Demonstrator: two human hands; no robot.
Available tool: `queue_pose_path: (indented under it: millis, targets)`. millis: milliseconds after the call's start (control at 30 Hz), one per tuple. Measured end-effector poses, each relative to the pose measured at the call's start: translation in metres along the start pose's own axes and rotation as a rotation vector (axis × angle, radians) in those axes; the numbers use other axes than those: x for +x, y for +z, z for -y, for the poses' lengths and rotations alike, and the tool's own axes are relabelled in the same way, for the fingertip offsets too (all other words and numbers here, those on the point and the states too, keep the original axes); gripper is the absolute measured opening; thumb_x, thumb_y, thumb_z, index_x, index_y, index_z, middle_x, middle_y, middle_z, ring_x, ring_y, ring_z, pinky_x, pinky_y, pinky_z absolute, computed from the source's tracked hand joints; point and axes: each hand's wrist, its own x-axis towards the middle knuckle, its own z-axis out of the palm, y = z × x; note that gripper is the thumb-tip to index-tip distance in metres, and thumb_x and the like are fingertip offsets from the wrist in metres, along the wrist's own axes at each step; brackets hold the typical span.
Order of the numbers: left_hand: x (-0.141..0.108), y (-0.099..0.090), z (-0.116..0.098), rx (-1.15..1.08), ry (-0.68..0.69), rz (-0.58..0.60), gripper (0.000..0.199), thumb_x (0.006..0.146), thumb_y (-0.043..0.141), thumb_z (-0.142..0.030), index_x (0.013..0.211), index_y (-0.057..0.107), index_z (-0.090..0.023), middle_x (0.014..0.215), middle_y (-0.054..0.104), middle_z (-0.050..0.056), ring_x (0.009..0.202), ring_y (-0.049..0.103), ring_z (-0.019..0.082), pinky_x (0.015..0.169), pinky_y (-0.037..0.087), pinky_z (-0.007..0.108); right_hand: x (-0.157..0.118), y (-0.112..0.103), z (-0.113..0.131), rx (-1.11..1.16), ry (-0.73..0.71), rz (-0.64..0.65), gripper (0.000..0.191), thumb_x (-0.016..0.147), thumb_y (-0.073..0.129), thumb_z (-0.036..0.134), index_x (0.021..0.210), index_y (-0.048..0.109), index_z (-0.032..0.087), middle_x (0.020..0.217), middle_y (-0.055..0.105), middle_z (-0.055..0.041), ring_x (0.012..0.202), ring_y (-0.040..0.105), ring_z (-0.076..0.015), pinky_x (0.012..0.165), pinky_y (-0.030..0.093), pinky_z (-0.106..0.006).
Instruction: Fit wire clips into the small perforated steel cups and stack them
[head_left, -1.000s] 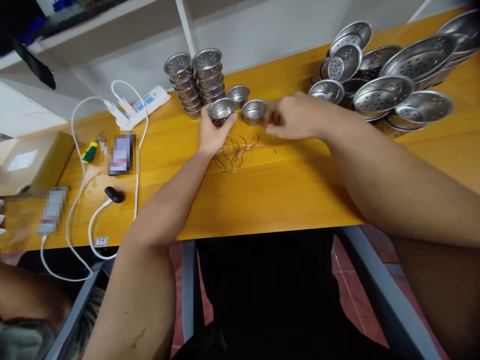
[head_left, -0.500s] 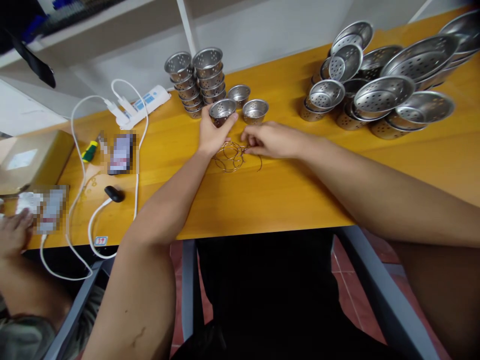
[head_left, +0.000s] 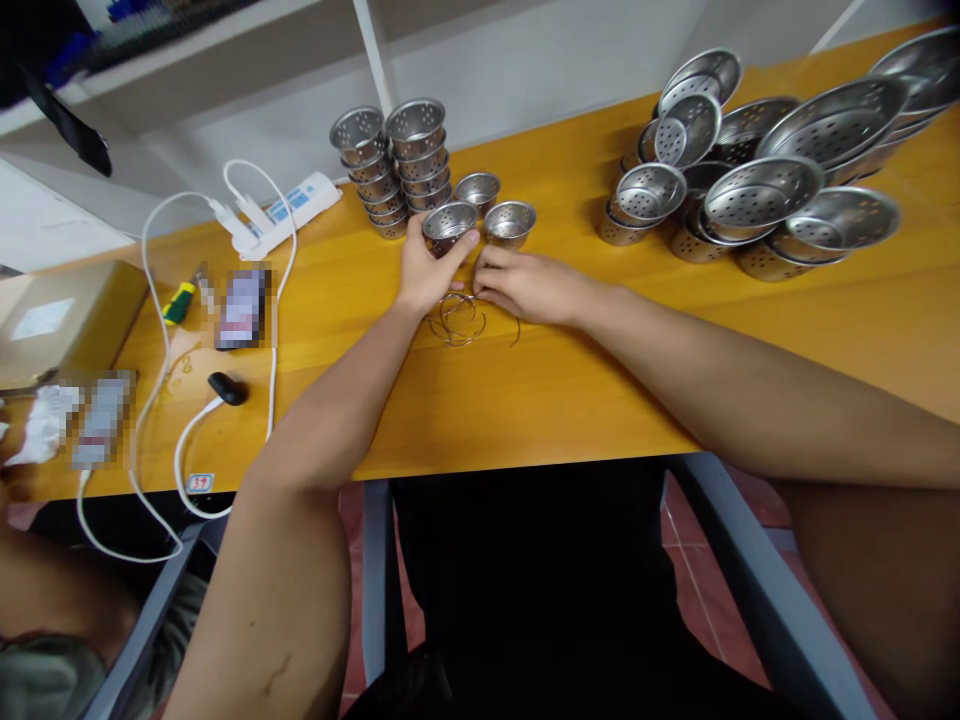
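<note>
My left hand (head_left: 433, 268) grips a small perforated metal cup (head_left: 450, 226) by its sides, thumb on the right. Just to the right, my right hand (head_left: 510, 283) has its fingers bent together beside the cup; anything between its fingertips is hidden. Thin curved wires (head_left: 461, 322) lie in a loose heap on the wooden table (head_left: 540, 400) below both hands. Two more small cups stand behind, one (head_left: 510, 226) near my right hand and one (head_left: 478, 190) farther back.
Two stacks of cups (head_left: 417, 150) rise at the back. Larger perforated bowls (head_left: 765, 200) crowd the right. At left are a power strip (head_left: 296, 212), white cables, a phone (head_left: 244, 308), a screwdriver (head_left: 180, 302), a box (head_left: 71, 320) and another person's arm (head_left: 60, 570).
The cup in my left hand has shifted slightly right. My right hand has moved left and a little down, closer to the cup. The other person's hand has left the table at the left.
</note>
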Motion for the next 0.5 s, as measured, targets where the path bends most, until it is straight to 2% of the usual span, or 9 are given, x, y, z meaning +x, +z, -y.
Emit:
queue_pose_path:
  millis: [167, 333, 500]
  targets:
    - [0.002, -0.002, 0.003, 0.021, 0.044, 0.002, 0.111, 0.080, 0.092, -0.102, 0.160, 0.048, -0.040, 0.153, 0.072, 0.012, 0.128, 0.084, 0.033, 0.100, 0.083, 0.058, -0.003, -0.006, 0.002, 0.036, -0.005, -0.056, 0.028, 0.128, 0.051, 0.038, 0.119, 0.074, 0.026, 0.127, 0.074, -0.0143, 0.106, 0.073, -0.0323, 0.093, 0.061, -0.045]
    - [0.003, -0.002, 0.002, 0.042, 0.106, 0.012, 0.112, 0.082, 0.090, -0.102, 0.168, 0.048, -0.042, 0.158, 0.070, 0.012, 0.146, 0.075, 0.037, 0.108, 0.082, 0.061, -0.006, -0.008, -0.004, 0.046, -0.065, -0.105, 0.029, 0.127, 0.049, 0.038, 0.124, 0.075, 0.026, 0.126, 0.075, -0.0140, 0.109, 0.074, -0.0336, 0.095, 0.061, -0.046]
    - [0.000, -0.001, -0.003, 0.044, 0.115, 0.009, 0.109, 0.084, 0.092, -0.097, 0.169, 0.050, -0.043, 0.158, 0.070, 0.012, 0.145, 0.076, 0.037, 0.111, 0.082, 0.064, -0.011, -0.017, -0.003, 0.025, -0.079, -0.087, 0.028, 0.123, 0.053, 0.036, 0.122, 0.079, 0.026, 0.123, 0.076, -0.0133, 0.113, 0.074, -0.0348, 0.094, 0.060, -0.045]
